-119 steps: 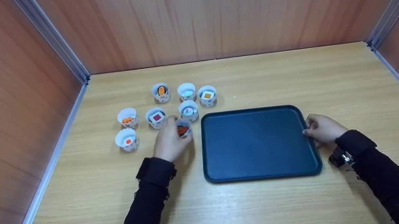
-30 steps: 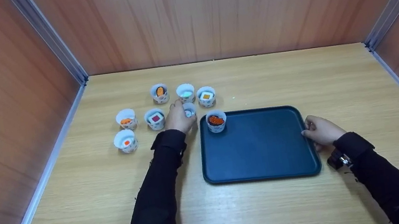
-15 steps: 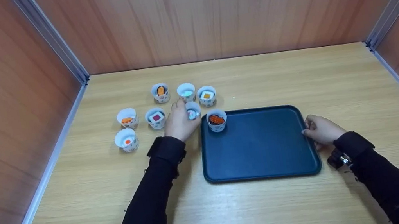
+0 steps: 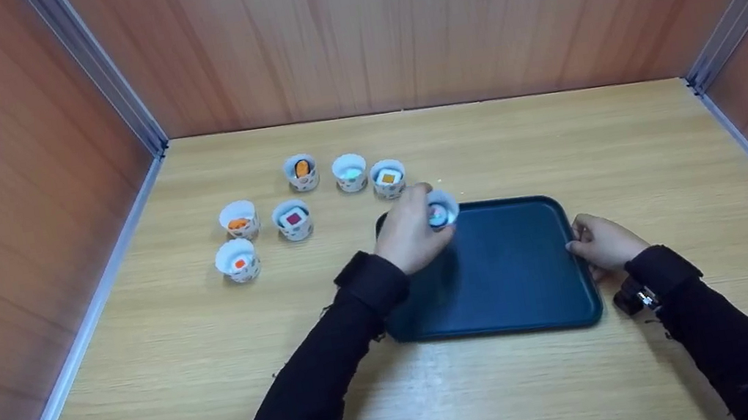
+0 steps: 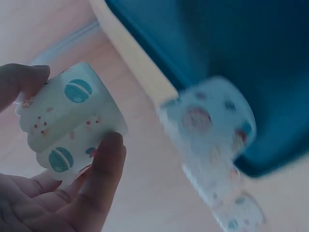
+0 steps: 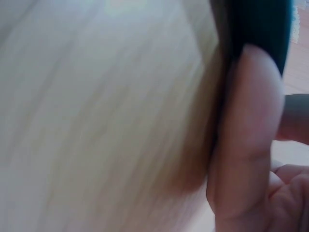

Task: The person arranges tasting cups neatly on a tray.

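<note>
My left hand (image 4: 411, 232) pinches a small patterned paper cup (image 4: 444, 207) with a pale pastel piece inside, above the back part of the dark teal tray (image 4: 503, 279). In the left wrist view the held cup (image 5: 72, 113) shows green and red prints between thumb and fingers. Another patterned cup (image 5: 210, 116) appears there at the tray's corner; the left hand hides it in the head view. My right hand (image 4: 605, 242) grips the tray's right rim, its thumb and fingers pinching the edge (image 6: 258, 29) in the right wrist view.
Several paper cups stand left of and behind the tray, holding small toy-like food pieces: an orange-topped one (image 4: 302, 172), a mint one (image 4: 350, 173), a yellow-square one (image 4: 389, 179), a dark-red-square one (image 4: 292, 220), and two at far left (image 4: 238, 261). Wooden panels (image 4: 391, 29) enclose the table.
Earlier, a cup with a red-orange piece was set on the tray's back left corner. Since then my left hand has picked up the pastel cup and carried it right, over the tray.
</note>
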